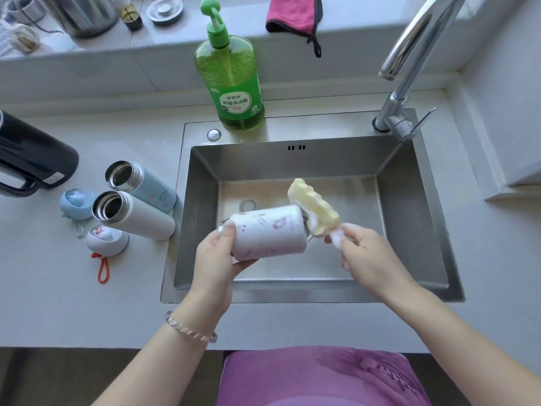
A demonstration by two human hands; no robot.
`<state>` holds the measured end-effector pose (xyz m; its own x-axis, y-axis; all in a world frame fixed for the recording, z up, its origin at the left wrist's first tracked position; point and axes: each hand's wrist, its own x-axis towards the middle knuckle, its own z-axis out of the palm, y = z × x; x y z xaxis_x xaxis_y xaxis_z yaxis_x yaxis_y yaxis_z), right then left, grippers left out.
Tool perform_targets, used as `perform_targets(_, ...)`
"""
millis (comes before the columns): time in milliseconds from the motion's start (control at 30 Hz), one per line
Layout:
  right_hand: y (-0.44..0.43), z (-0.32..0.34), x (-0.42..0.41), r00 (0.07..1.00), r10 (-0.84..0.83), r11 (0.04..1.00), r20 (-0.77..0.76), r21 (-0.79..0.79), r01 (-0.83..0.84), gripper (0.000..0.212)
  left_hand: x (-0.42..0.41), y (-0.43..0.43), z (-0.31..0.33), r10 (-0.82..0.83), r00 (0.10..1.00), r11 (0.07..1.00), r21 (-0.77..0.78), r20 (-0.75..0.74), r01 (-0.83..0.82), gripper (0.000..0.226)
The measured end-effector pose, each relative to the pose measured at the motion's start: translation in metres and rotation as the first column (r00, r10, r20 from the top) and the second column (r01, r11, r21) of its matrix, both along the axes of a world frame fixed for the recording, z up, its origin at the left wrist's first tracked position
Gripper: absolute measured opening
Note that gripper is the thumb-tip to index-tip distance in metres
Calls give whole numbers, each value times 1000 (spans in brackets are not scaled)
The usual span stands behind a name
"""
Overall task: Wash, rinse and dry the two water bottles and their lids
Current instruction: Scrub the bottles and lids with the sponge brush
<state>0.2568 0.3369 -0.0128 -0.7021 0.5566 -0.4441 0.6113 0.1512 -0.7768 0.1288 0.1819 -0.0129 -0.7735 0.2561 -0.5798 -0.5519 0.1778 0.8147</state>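
My left hand [215, 257] grips a white patterned bottle [268, 231], held on its side over the steel sink [202, 218] with its mouth pointing right. My right hand [361, 253] pinches the white handle of a yellow sponge brush [313, 205] whose foamy head sits just at the bottle's mouth. On the counter left of the sink stand a light blue bottle [140, 183] and a white bottle [131, 213], both with no lid on. A blue lid [76, 203] and a white lid [106, 240] with an orange loop lie beside them.
A green dish-soap pump bottle [231, 77] stands on the sink's back rim. The chrome faucet [409, 68] rises at the back right. A black kettle [32, 159] sits at the far left. A pink cloth [292, 14] hangs on the ledge behind.
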Motion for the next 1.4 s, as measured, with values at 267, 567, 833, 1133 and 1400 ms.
perform_targets(267, -10, 11, -10, 966, -185, 967, -183, -211, 145, 9, -6, 10, 13, 10, 979, 998, 55, 203, -22, 31)
perform_targets(567, -6, 20, -7, 989, -106, 931, -102, -361, 62, 46, 16, 11, 11, -135, 981, 991, 1, 141, 136, 48)
perform_targets(833, -12, 14, -8, 975, -181, 904, -133, -412, 112, 46, 17, 1, 4, -786, 576, 588, -556, -223, 587, 80)
perform_targets(1133, -1, 35, -5, 987, 69, 976, -148, -196, -97, 32, 9, 2, -2, -719, 349, 695, -622, -601, 362, 76)
perform_targets(1400, -10, 32, 20, 926, 258, 953, -276, 228, -198, 34, 15, -6, -5, -473, 714, 879, -328, -516, 346, 82)
